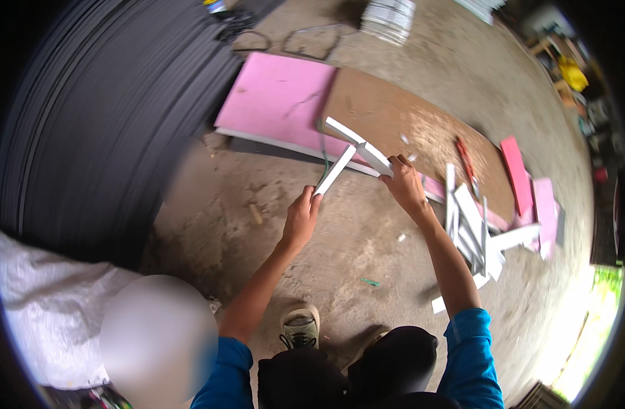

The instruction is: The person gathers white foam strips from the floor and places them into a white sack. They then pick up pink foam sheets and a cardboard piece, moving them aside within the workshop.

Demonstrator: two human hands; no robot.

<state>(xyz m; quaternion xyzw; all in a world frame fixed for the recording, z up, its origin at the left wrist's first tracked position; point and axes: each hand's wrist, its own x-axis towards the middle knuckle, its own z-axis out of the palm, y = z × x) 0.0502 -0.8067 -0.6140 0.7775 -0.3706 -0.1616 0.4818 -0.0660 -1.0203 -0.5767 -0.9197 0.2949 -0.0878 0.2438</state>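
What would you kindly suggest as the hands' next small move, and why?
Perhaps hold the left hand steady and turn the right hand slightly, to check the fit: the white strips they grip come together at an angle, and whether they touch is unclear.

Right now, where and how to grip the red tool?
Likely across the far half of the red tool, from above: it lies lengthwise on the brown board, that half clear of the white strips beside its near end. The right hand is closer, but occupied.
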